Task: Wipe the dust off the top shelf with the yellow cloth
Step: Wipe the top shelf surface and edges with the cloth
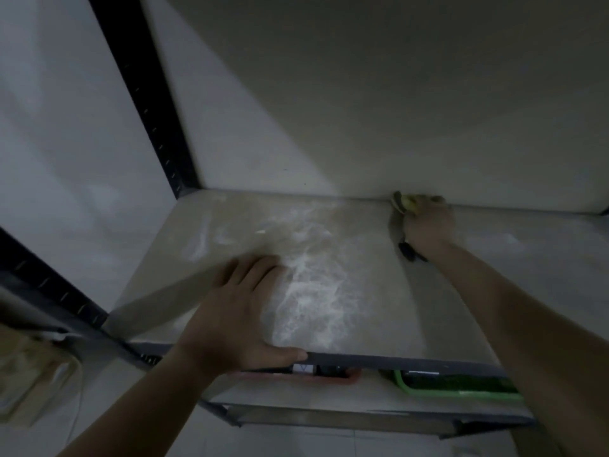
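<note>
**Q:** So, from the head camera, where is the cloth and how far along is the wiping?

**A:** The yellow cloth sits bunched at the back edge of the top shelf, against the wall, under the right hand. White dust streaks the middle of the shelf, so I judge the job only partly done.

**Q:** How should this stroke go?

**A:** Probably by drawing the cloth forward through the streaks with flat, even pressure, overlapping passes, gathering dust rather than flicking it off the front rail.

**Q:** And the hands?

**A:** The right arm reaches far across, the hand closed over the cloth and pressing it down. The left hand lies open and flat near the front of the shelf, fingers spread, thumb hooked over the rail, holding nothing. It looks like a brace. Below, a green tray shows on the lower shelf.
</note>
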